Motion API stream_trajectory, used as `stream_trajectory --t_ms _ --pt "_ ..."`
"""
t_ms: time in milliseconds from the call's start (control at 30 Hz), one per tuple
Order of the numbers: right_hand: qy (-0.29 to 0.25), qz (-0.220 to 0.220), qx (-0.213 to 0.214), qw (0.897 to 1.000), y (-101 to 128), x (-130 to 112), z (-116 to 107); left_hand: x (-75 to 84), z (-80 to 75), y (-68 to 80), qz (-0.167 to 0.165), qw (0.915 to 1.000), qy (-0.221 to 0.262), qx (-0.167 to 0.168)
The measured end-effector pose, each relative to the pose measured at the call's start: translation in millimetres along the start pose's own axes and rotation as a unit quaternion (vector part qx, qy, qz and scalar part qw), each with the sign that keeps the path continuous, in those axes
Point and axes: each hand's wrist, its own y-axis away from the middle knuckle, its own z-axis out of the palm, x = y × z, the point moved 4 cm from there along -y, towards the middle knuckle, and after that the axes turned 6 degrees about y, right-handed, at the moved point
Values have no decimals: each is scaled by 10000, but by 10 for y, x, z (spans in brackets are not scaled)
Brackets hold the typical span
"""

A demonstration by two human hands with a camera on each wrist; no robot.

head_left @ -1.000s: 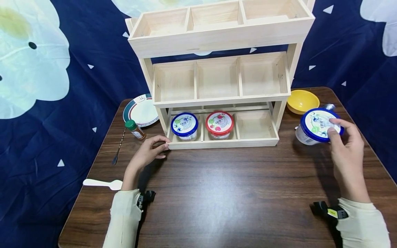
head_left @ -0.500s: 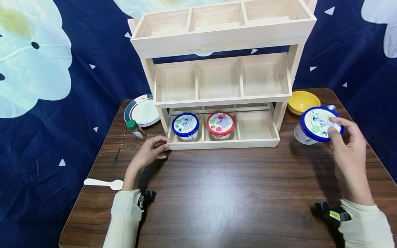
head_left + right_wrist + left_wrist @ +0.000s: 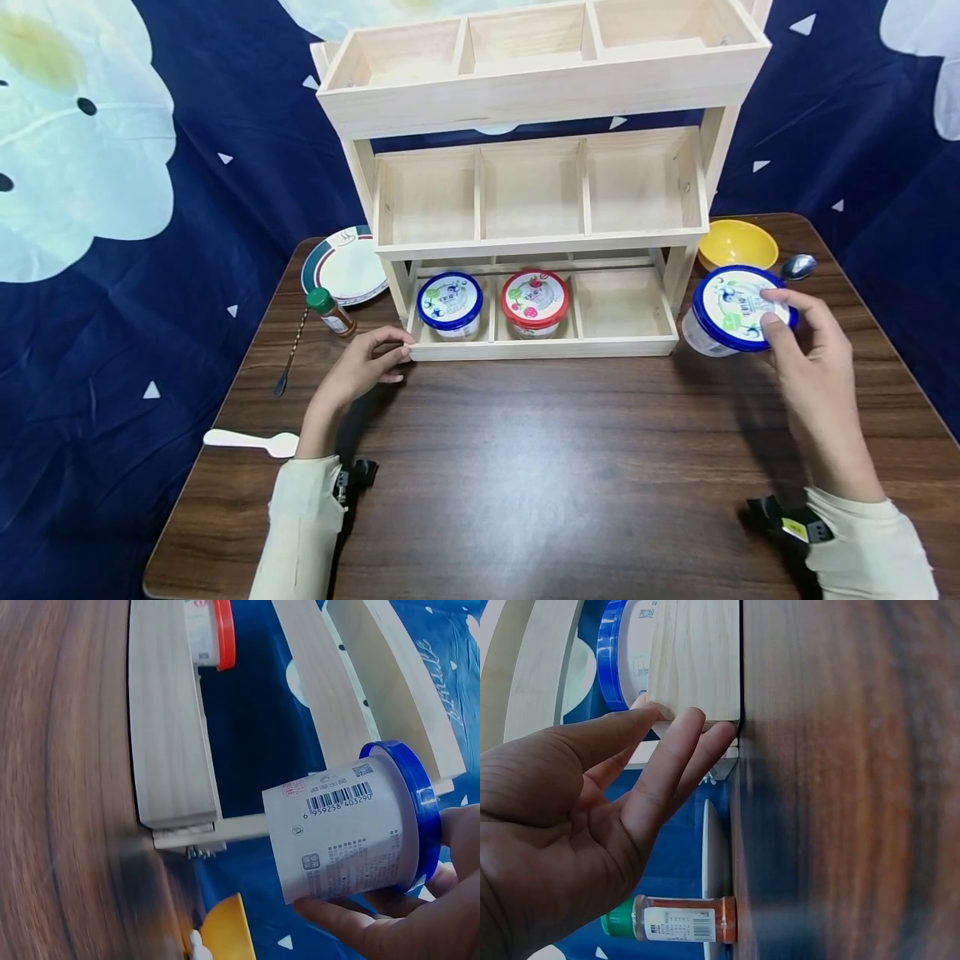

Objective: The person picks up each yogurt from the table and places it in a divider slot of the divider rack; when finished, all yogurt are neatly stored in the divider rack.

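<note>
My right hand point(image 3: 806, 350) grips a white tub with a blue lid point(image 3: 729, 310) by its rim, holding it tilted above the table just right of the wooden rack point(image 3: 540, 242). The right wrist view shows the tub point(image 3: 352, 829) held off the table beside the rack's bottom tray point(image 3: 166, 727). My left hand point(image 3: 367, 360) rests with straight fingers point(image 3: 676, 750) against the front left corner of the bottom tray point(image 3: 697, 660). In that tray a blue-lidded tub point(image 3: 449, 303) fills the left compartment and a red-lidded tub point(image 3: 533, 300) the middle one. The right compartment point(image 3: 618, 304) holds nothing.
A yellow bowl point(image 3: 738, 243) and a metal spoon point(image 3: 798, 267) lie at the back right. Left of the rack are a plate point(image 3: 345, 267), a green-capped spice bottle point(image 3: 330, 312), a thin bar spoon point(image 3: 288, 358) and a white plastic spoon point(image 3: 251, 442).
My right hand has carried the blue-lidded tub leftward and slightly down, closer to the rack's right end, uncovering the metal spoon behind it. The left hand has stayed at the tray corner.
</note>
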Motion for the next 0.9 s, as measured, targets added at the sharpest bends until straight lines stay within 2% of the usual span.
stream_trajectory --t_ms 200,433,900 --pt "60 -104 -254 9996 40 -35 109 -3 3 -1 74 10000 50 3" --pt "329 -305 -322 9985 71 -75 202 -7 -1 -8 86 10000 31 1" --pt "153 -558 -719 9957 50 -175 416 -1 -3 -4 71 10000 54 -18"
